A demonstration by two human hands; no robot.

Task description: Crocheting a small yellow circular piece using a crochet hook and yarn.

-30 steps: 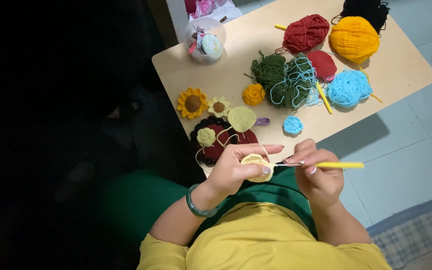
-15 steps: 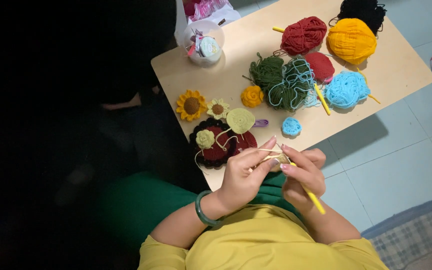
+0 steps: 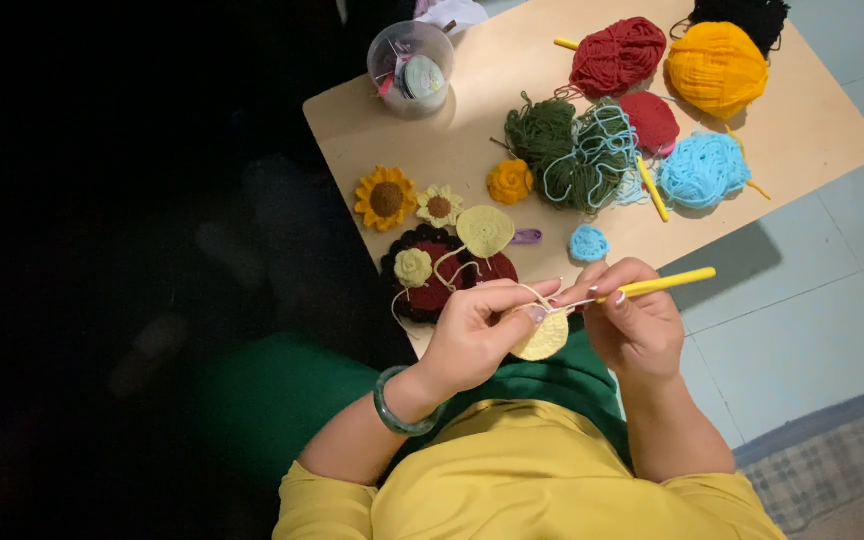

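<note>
Between the fingertips of the left hand (image 3: 472,335), a pale yellow crocheted disc (image 3: 542,337) is being pinched, its fingers pressed together around the upper edge. Just beside it, the right hand (image 3: 635,322) is gripping a yellow crochet hook (image 3: 658,286), fingers curled tight on the handle, the tip touching the disc's rim. Beyond the knuckles, a dark red and black crocheted piece (image 3: 432,285) is lying on the wooden table (image 3: 802,130), near a small blue crocheted circle (image 3: 588,243).
</note>
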